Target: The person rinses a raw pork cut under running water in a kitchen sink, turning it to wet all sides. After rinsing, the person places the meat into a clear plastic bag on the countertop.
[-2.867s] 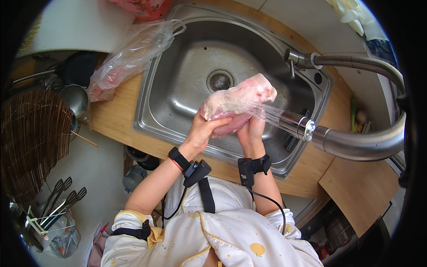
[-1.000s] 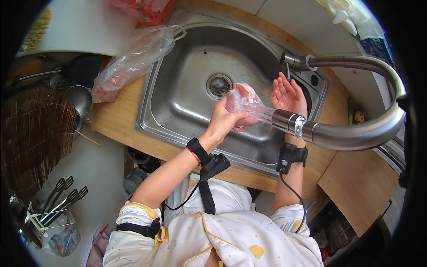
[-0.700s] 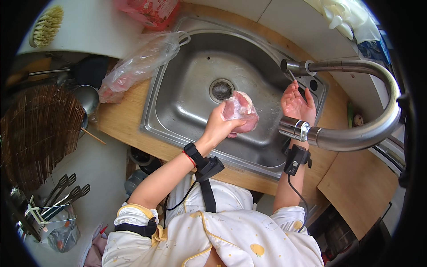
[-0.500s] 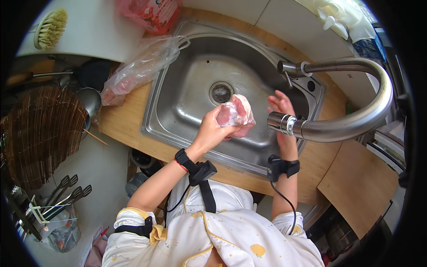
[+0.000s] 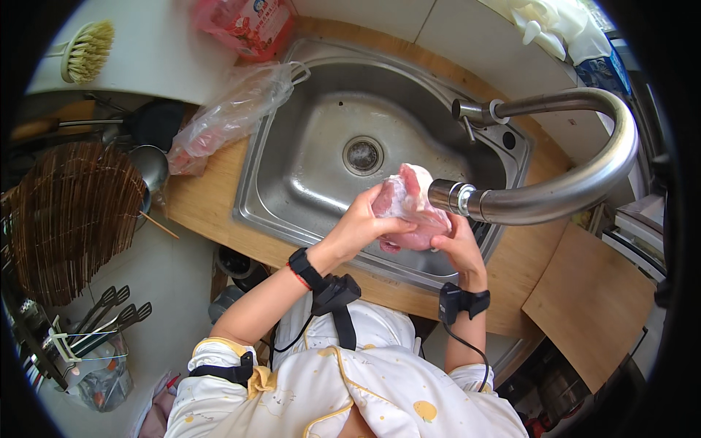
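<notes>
A piece of raw meat (image 5: 410, 212), pink with white fat, is held over the near part of the steel sink (image 5: 307, 146). My left hand (image 5: 363, 228) grips its left side, thumb across the front. On the other side my right hand (image 5: 461, 247) closes on the meat's lower right edge, its fingers partly hidden behind the meat and the tap. Just above the right hand, the end of the curved metal tap (image 5: 540, 204) reaches the meat's upper right and covers part of it. I see no water coming from the spout.
Left of the sink lies a clear plastic bag (image 5: 234, 109) on the wooden counter (image 5: 201, 208). A pink package (image 5: 252, 29) and a brush (image 5: 87, 51) are farther back. Pans, a ladle (image 5: 150, 168) and a slatted brown mat (image 5: 69, 219) crowd the left. The tap's lever (image 5: 469, 130) is at the back right.
My right hand has come down from beside the spout and taken hold of the meat. The left hand has brought the meat slightly right and nearer, under the spout.
</notes>
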Tool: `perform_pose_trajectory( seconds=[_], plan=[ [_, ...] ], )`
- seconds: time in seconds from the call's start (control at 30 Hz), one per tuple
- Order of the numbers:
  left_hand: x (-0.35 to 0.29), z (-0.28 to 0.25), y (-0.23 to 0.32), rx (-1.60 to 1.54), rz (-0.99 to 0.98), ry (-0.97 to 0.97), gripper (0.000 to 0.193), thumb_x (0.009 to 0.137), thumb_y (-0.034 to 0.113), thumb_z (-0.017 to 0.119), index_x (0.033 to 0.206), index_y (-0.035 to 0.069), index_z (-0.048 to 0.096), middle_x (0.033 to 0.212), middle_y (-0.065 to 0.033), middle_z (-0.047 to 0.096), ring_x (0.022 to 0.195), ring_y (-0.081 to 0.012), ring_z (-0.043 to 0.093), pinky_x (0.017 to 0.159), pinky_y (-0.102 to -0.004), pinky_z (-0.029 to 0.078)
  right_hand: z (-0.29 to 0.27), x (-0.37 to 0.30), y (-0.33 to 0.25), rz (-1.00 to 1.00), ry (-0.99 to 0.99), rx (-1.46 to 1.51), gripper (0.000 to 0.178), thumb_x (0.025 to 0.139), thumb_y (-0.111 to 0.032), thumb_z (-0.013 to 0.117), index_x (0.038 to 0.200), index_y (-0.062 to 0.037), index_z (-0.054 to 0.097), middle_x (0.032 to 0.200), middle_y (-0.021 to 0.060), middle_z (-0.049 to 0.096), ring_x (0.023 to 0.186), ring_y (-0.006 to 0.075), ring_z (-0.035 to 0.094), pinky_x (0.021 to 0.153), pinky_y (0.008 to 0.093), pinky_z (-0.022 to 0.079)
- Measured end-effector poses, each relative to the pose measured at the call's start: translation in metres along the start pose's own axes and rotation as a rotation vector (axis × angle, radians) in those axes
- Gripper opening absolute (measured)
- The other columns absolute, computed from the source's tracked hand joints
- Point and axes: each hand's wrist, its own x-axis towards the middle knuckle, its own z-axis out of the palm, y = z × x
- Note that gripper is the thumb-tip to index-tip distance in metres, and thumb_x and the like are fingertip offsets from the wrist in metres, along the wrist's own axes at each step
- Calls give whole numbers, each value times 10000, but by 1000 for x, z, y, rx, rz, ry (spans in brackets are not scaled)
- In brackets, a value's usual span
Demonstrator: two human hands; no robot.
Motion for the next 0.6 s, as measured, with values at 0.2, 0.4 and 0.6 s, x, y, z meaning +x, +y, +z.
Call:
perform_pose_trajectory(
  seconds=[0.2,0.4,0.6],
  plan=[
    [26,-25,-15,-72,-358,59,476,795,105,675,1224,24,484,1087,-86,606,939,-186,618,659,-322,548,15,33,6,564,202,-109,536,762,-359,743,1131,6,612,1048,72,627,906,114,551,692,234,412],
    [-5,-42,-16,43,-181,107,454,808,87,644,1230,27,491,1111,-86,600,945,-163,612,726,-299,534,39,20,-9,124,49,-297,516,776,-298,714,1168,5,573,1021,58,634,872,102,571,729,219,438],
    [8,-54,-2,-59,-431,87,458,819,145,641,1233,31,482,1100,-93,596,919,-176,617,672,-293,541,64,40,-15,600,97,-212,486,796,-301,712,1151,5,586,1038,48,630,918,105,575,783,224,449]
  ],
)
